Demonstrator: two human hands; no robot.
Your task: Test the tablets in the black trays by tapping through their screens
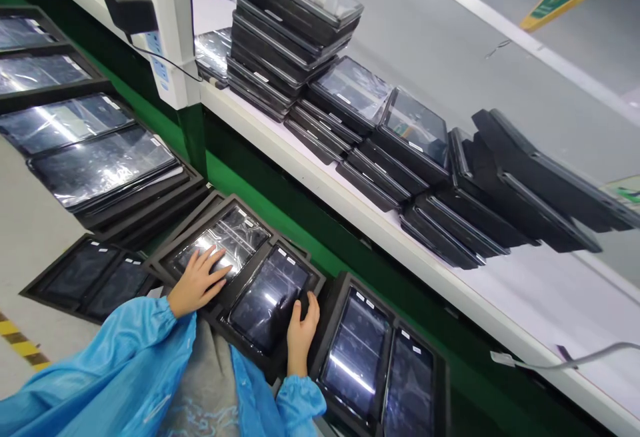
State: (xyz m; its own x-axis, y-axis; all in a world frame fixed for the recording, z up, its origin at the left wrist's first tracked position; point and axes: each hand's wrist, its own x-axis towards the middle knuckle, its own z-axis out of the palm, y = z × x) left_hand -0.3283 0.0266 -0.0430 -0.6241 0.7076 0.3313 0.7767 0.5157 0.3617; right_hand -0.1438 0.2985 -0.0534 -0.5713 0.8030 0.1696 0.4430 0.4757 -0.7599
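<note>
A black foam tray [220,303] in front of me holds two glossy screen panels side by side. My left hand [197,282] lies flat with fingers spread on the left panel [235,233]. My right hand [303,330] grips the lower right edge of the right panel [270,297], fingers curled over its rim. Both sleeves are light blue.
More trays with panels lie to the right [380,363] and lower left [95,277]. Stacked trays with film-covered panels sit at far left [100,163]. A white shelf [310,177] carries leaning rows of black panels [400,150]. A white post with a power strip [165,30] stands behind.
</note>
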